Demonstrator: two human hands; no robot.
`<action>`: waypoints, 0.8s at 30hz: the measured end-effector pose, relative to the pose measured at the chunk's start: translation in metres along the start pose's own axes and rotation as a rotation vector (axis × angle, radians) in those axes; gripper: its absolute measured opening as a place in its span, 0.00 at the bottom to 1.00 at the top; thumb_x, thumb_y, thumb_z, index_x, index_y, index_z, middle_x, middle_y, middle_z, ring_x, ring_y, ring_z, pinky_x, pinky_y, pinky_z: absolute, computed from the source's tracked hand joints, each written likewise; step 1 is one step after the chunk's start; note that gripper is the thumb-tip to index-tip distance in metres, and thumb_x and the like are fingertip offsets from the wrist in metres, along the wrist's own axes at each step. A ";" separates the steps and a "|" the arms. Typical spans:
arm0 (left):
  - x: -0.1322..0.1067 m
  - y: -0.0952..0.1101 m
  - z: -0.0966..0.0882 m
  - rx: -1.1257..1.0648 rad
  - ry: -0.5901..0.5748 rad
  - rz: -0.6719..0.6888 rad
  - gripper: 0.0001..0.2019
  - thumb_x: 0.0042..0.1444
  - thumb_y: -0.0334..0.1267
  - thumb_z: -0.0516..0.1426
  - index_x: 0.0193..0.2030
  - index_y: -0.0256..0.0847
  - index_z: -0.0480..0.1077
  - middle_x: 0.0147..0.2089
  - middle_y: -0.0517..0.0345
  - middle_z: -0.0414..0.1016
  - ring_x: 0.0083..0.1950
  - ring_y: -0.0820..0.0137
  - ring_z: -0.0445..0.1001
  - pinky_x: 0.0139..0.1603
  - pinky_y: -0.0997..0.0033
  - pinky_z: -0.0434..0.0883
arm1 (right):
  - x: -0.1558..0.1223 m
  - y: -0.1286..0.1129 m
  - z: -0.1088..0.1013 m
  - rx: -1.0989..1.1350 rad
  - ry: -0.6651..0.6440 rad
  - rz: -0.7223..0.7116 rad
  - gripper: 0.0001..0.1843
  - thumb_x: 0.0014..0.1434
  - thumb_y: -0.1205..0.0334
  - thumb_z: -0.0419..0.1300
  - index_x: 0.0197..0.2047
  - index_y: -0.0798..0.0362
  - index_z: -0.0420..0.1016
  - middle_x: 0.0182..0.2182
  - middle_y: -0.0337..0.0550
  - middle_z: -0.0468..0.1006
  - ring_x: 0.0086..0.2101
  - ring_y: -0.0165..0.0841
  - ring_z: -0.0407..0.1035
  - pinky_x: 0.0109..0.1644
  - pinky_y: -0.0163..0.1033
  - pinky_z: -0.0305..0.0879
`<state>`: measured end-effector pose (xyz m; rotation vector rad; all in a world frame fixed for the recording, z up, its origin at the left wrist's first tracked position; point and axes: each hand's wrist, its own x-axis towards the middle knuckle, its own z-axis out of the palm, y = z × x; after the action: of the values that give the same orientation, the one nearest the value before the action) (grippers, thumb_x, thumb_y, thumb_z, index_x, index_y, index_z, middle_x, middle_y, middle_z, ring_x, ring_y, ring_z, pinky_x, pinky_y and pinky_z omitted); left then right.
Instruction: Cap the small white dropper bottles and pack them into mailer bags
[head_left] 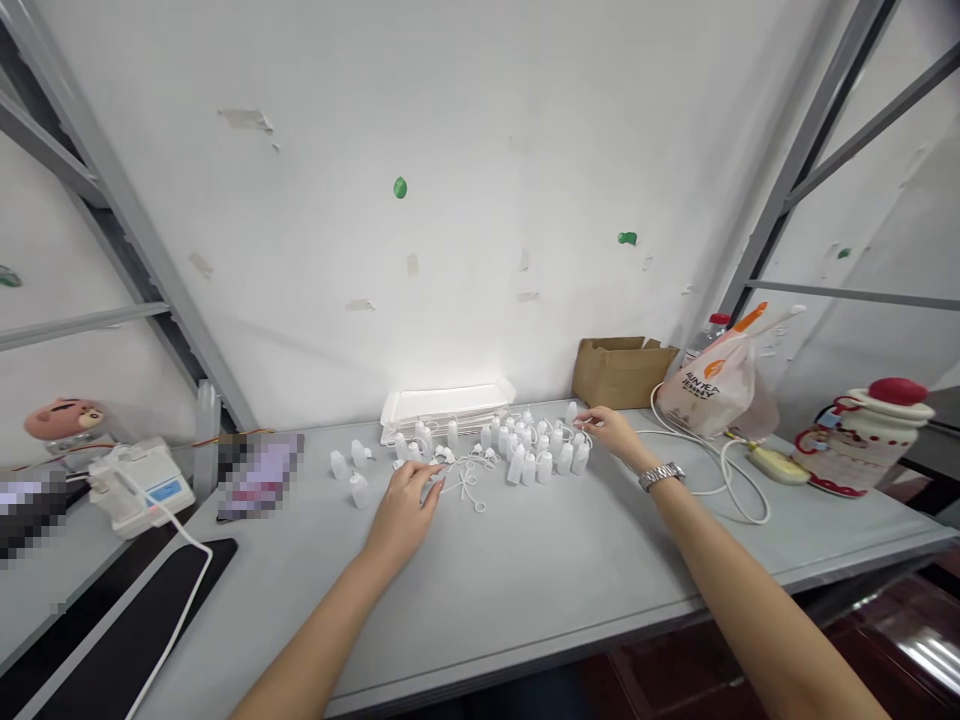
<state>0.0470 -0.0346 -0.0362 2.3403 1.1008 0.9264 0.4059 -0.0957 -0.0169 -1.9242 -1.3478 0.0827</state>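
Several small white plastic bottles (525, 445) stand clustered on the grey table (525, 580) near the wall, with loose white caps on strings (469, 480) beside them. My left hand (405, 505) lies on the table with fingers stretched toward the caps, touching them at its fingertips. My right hand (611, 430), with a metal watch (660, 475) on the wrist, reaches the right edge of the bottle cluster with fingers curled at a small bottle (579, 432). A few separate bottles (352, 470) stand left of my left hand.
A white tray (446, 405) leans by the wall behind the bottles. A brown cardboard box (619, 370), a plastic bag (716, 385), a white cable (731, 470) and a red-and-white jar (862, 440) are at the right. A white scale (142, 485) sits left.
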 end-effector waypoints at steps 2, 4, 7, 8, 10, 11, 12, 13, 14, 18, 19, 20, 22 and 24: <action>0.000 -0.001 0.000 0.004 0.014 -0.006 0.15 0.58 0.41 0.48 0.47 0.45 0.70 0.44 0.54 0.68 0.47 0.64 0.68 0.45 0.63 0.68 | 0.000 0.000 -0.002 -0.015 0.028 0.004 0.06 0.49 0.65 0.58 0.28 0.55 0.76 0.31 0.47 0.76 0.32 0.36 0.68 0.38 0.40 0.63; 0.001 -0.001 0.000 0.000 0.030 -0.012 0.15 0.57 0.41 0.48 0.47 0.45 0.70 0.43 0.53 0.69 0.47 0.64 0.68 0.45 0.63 0.67 | -0.001 -0.004 -0.009 -0.038 0.099 -0.013 0.06 0.51 0.64 0.57 0.28 0.56 0.74 0.31 0.48 0.75 0.33 0.37 0.68 0.40 0.42 0.62; 0.001 0.002 -0.002 -0.041 0.048 -0.018 0.15 0.58 0.41 0.48 0.49 0.44 0.68 0.43 0.53 0.69 0.46 0.65 0.69 0.46 0.63 0.67 | -0.009 -0.030 -0.025 -0.058 0.328 -0.158 0.09 0.56 0.60 0.54 0.31 0.55 0.72 0.32 0.48 0.73 0.32 0.36 0.67 0.40 0.43 0.63; 0.001 0.005 -0.002 -0.068 0.051 -0.021 0.16 0.58 0.41 0.48 0.50 0.44 0.68 0.43 0.53 0.69 0.46 0.65 0.69 0.46 0.64 0.68 | -0.014 -0.044 -0.028 -0.045 0.408 -0.231 0.10 0.57 0.59 0.53 0.32 0.55 0.72 0.32 0.48 0.72 0.32 0.35 0.66 0.38 0.42 0.63; 0.001 0.010 -0.004 -0.137 0.054 -0.036 0.18 0.57 0.44 0.49 0.53 0.45 0.65 0.44 0.54 0.70 0.44 0.67 0.70 0.45 0.65 0.69 | -0.027 -0.078 -0.028 0.013 0.467 -0.377 0.09 0.59 0.59 0.53 0.35 0.53 0.71 0.34 0.47 0.72 0.32 0.34 0.67 0.36 0.40 0.65; 0.000 0.012 -0.004 -0.176 0.052 -0.047 0.19 0.56 0.45 0.51 0.55 0.46 0.64 0.46 0.54 0.70 0.43 0.67 0.71 0.44 0.65 0.69 | -0.035 -0.096 -0.023 0.028 0.420 -0.482 0.07 0.59 0.60 0.53 0.36 0.53 0.70 0.34 0.46 0.72 0.32 0.33 0.67 0.36 0.40 0.65; 0.000 0.014 -0.005 -0.215 0.052 -0.058 0.22 0.54 0.46 0.53 0.56 0.48 0.63 0.48 0.55 0.69 0.42 0.68 0.71 0.45 0.65 0.70 | -0.042 -0.114 -0.015 0.024 0.353 -0.606 0.06 0.60 0.62 0.53 0.37 0.54 0.70 0.34 0.47 0.72 0.33 0.34 0.67 0.37 0.40 0.65; -0.001 0.016 -0.005 -0.253 0.056 -0.065 0.24 0.52 0.47 0.55 0.57 0.49 0.61 0.50 0.55 0.69 0.41 0.69 0.72 0.46 0.64 0.70 | -0.049 -0.129 -0.004 -0.008 0.275 -0.743 0.06 0.60 0.65 0.52 0.37 0.54 0.69 0.34 0.47 0.73 0.35 0.34 0.67 0.38 0.40 0.65; -0.001 0.017 -0.005 -0.287 0.066 -0.066 0.27 0.50 0.46 0.57 0.58 0.50 0.60 0.52 0.56 0.68 0.41 0.70 0.72 0.47 0.64 0.70 | -0.055 -0.143 0.009 -0.064 0.181 -0.882 0.07 0.61 0.68 0.50 0.36 0.55 0.69 0.35 0.49 0.73 0.37 0.35 0.67 0.40 0.41 0.65; 0.000 0.015 -0.006 -0.379 0.111 -0.062 0.29 0.48 0.40 0.59 0.59 0.50 0.60 0.57 0.57 0.67 0.45 0.68 0.73 0.50 0.63 0.69 | -0.069 -0.170 0.066 -0.188 -0.067 -1.198 0.11 0.62 0.72 0.46 0.36 0.56 0.68 0.33 0.48 0.73 0.35 0.35 0.66 0.37 0.41 0.64; 0.000 0.014 -0.006 -0.386 0.115 -0.071 0.28 0.47 0.38 0.58 0.58 0.49 0.62 0.57 0.57 0.68 0.46 0.67 0.73 0.50 0.64 0.69 | -0.069 -0.171 0.077 -0.149 -0.065 -1.194 0.10 0.62 0.72 0.46 0.37 0.57 0.68 0.33 0.48 0.73 0.35 0.34 0.66 0.37 0.40 0.64; 0.000 0.013 -0.006 -0.386 0.113 -0.084 0.26 0.47 0.36 0.58 0.56 0.49 0.64 0.56 0.58 0.69 0.47 0.67 0.73 0.50 0.65 0.69 | -0.069 -0.172 0.087 -0.095 -0.056 -1.172 0.10 0.62 0.72 0.47 0.38 0.57 0.68 0.35 0.49 0.73 0.35 0.34 0.66 0.36 0.39 0.64; 0.001 0.011 -0.007 -0.373 0.111 -0.109 0.21 0.48 0.34 0.56 0.51 0.47 0.68 0.51 0.59 0.73 0.47 0.67 0.74 0.49 0.66 0.70 | -0.067 -0.170 0.098 0.003 -0.033 -1.104 0.09 0.62 0.71 0.47 0.40 0.56 0.67 0.36 0.49 0.73 0.36 0.33 0.66 0.36 0.38 0.64; 0.001 0.010 -0.007 -0.337 0.114 -0.123 0.18 0.49 0.34 0.55 0.48 0.46 0.71 0.46 0.60 0.76 0.46 0.66 0.74 0.48 0.66 0.70 | -0.066 -0.167 0.101 0.008 -0.023 -1.065 0.09 0.63 0.69 0.47 0.43 0.56 0.66 0.38 0.49 0.73 0.38 0.34 0.66 0.37 0.39 0.64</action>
<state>0.0477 -0.0388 -0.0249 1.9487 1.0268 1.1146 0.2012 -0.0708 -0.0086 -0.9877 -2.1897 -0.4080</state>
